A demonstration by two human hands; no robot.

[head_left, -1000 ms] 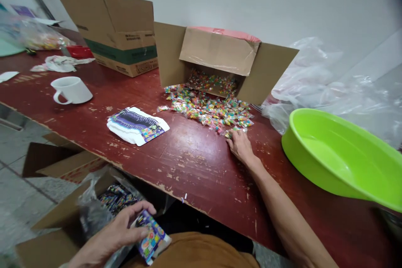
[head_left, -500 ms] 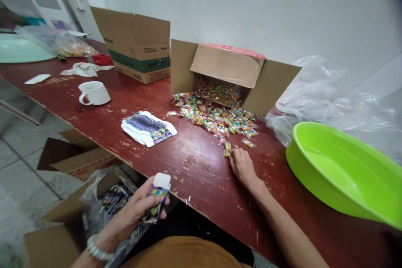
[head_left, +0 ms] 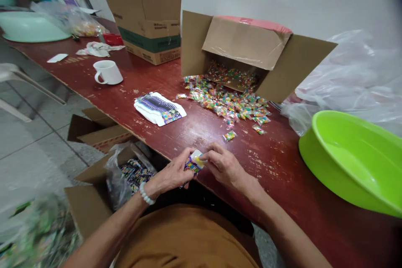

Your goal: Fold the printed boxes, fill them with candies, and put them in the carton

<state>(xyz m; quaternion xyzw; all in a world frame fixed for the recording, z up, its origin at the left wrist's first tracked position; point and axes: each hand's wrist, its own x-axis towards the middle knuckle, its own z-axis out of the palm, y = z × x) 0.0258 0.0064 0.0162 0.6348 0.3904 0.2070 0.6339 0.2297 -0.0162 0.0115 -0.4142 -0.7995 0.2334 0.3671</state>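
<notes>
My left hand (head_left: 174, 171) is closed around a small printed carton (head_left: 192, 166) with its white end flap up, near the table's front edge. My right hand (head_left: 223, 163) meets it at the open end, its fingertips pinching a small candy packet (head_left: 199, 159) that shows yellow and is partly hidden by fingers. Beyond the hands lies a loose pile of clear candy packets (head_left: 226, 102), spilling from a cardboard box (head_left: 245, 48) tipped on its side. One packet (head_left: 230, 135) sits apart, just past my right hand. Flat printed cartons (head_left: 160, 108) are stacked left of the pile.
A lime-green basin (head_left: 345, 167) stands at the right, with clear plastic bags (head_left: 345, 75) behind it. Left on the red table (head_left: 125, 109) are a white mug (head_left: 107, 72), a taller cardboard box (head_left: 150, 25) and a cloth (head_left: 99, 49). Below the edge, a lined box holds dark printed packs (head_left: 135, 173).
My right hand has come back from the candy pile to the carton with a packet. The left hand has brought the carton up and right towards it. The camera view has shifted.
</notes>
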